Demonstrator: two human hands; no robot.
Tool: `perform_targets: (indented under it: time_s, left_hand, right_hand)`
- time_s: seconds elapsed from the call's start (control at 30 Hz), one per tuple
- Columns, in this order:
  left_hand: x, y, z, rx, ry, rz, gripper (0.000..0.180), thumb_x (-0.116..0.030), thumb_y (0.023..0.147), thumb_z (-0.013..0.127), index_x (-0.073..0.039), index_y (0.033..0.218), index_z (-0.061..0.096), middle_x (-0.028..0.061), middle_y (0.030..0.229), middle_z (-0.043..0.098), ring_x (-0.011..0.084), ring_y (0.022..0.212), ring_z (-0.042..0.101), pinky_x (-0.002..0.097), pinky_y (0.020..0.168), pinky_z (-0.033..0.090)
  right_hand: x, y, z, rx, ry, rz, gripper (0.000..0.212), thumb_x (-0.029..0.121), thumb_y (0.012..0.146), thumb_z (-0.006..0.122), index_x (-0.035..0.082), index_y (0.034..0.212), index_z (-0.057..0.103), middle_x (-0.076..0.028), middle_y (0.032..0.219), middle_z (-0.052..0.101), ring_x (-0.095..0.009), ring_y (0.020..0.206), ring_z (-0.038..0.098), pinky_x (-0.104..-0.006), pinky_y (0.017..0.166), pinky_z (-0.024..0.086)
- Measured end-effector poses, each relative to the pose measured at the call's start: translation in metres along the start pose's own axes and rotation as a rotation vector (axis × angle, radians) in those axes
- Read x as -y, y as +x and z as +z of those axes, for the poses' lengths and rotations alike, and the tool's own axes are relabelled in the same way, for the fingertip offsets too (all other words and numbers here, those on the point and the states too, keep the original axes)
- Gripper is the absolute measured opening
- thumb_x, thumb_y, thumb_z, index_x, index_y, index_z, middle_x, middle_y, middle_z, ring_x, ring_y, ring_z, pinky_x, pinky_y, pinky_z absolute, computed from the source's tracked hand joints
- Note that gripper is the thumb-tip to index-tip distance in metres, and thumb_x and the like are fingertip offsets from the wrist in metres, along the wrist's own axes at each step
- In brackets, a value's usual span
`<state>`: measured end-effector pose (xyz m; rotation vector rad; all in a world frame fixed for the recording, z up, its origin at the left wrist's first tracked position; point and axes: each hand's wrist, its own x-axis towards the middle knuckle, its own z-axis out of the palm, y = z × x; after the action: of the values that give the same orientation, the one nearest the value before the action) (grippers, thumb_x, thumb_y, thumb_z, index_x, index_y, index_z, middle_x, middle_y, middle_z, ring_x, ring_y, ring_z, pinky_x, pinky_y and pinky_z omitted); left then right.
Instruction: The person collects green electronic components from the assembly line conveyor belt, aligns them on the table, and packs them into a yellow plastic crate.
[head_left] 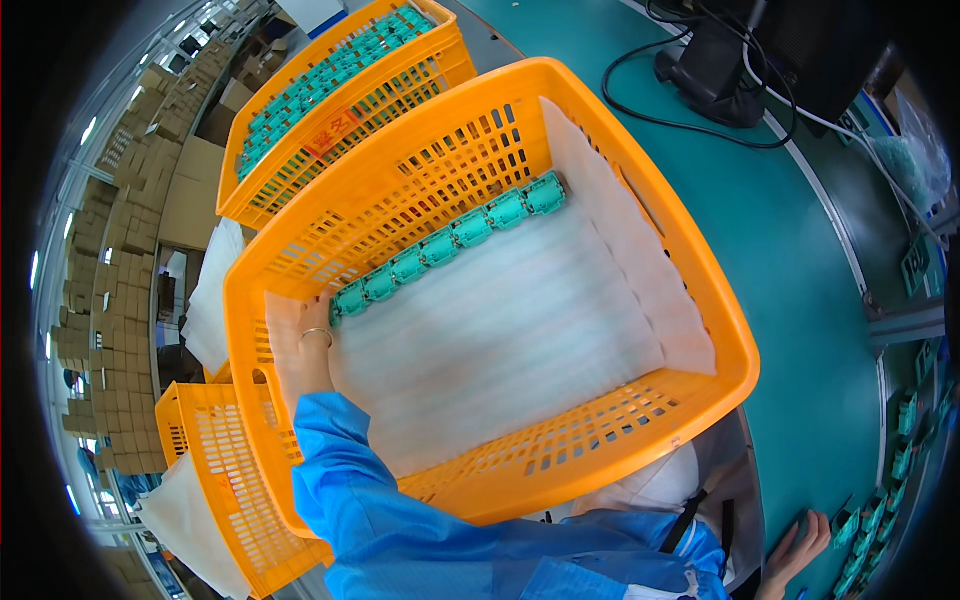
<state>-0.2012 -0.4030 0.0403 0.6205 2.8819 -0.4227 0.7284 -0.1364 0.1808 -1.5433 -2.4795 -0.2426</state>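
Observation:
My left hand (pixel 314 316) reaches down inside a large orange plastic basket (pixel 480 505). It is against the left end of a row of green plastic parts (pixel 438 247), beside the white liner. Its fingers are blurred and partly hidden, so their grip on the end part is unclear. The row lies along the basket's far wall on a white foam sheet (pixel 500 330). At the lower right, my right hand (pixel 800 548) rests over the green bench top with its fingers apart. It is beside several more green parts (pixel 862 535), and nothing shows in it.
A second orange basket (pixel 340 135), filled with green parts, stands beyond the first. Another orange basket (pixel 215 460) with white sheeting is at the left. Black cables and a black stand (pixel 710 85) sit on the green bench (pixel 770 290). Stacked cardboard boxes (pixel 130 260) line the left.

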Motion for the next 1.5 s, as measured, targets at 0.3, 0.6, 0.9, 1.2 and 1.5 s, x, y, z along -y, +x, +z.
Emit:
perform_targets:
  time_s: [0.3,0.6,0.9,1.2,1.5]
  left_hand:
    - [-0.019,0.013,0.039,-0.437,0.299,-0.007,0.025,-0.008,0.096,0.055,-0.012,0.121,0.057,0.0147,0.125,0.061,0.0398,0.120,0.058,0.0443,0.099,0.052]
    - [0.009,0.024,0.050,-0.291,0.102,0.129,0.018,-0.013,0.099,0.052,-0.011,0.116,0.054,0.0167,0.121,0.060,0.0377,0.118,0.059,0.0465,0.090,0.056]
    - [0.004,0.037,0.051,-0.066,-0.554,-0.372,0.051,-0.043,0.100,0.041,-0.006,0.133,0.052,0.0242,0.137,0.058,0.0434,0.120,0.058,0.0520,0.098,0.049]
    - [0.016,0.043,0.051,-0.047,-0.590,-0.119,0.063,-0.050,0.097,0.040,0.001,0.126,0.062,0.0328,0.133,0.059,0.0480,0.120,0.056,0.0510,0.099,0.045]
    - [-0.002,0.044,-0.028,-0.034,0.591,0.067,0.047,-0.037,0.097,0.064,-0.008,0.135,0.065,0.0166,0.133,0.068,0.0330,0.125,0.065,0.0450,0.099,0.053]
  right_hand:
    - [0.005,0.000,-0.005,0.030,-0.041,0.008,0.034,0.002,0.100,0.054,-0.004,0.134,0.054,-0.025,0.134,0.053,-0.043,0.119,0.051,-0.0510,0.102,0.040]
    - [0.003,0.002,-0.005,0.020,-0.006,0.012,0.035,0.001,0.099,0.056,-0.003,0.134,0.055,-0.024,0.134,0.054,-0.043,0.119,0.052,-0.0507,0.102,0.040]
    - [0.016,0.006,-0.008,-0.007,-0.011,-0.014,0.034,0.000,0.098,0.057,-0.003,0.132,0.056,-0.024,0.132,0.055,-0.042,0.118,0.053,-0.0509,0.101,0.041]
    - [0.014,0.003,-0.009,-0.055,0.023,0.057,0.037,-0.002,0.092,0.064,-0.002,0.128,0.058,-0.023,0.128,0.057,-0.042,0.116,0.054,-0.0511,0.102,0.043]
    - [0.020,0.021,-0.009,-0.154,0.196,-0.022,0.043,-0.001,0.077,0.074,0.002,0.117,0.061,-0.019,0.117,0.060,-0.040,0.104,0.058,-0.0513,0.092,0.046]
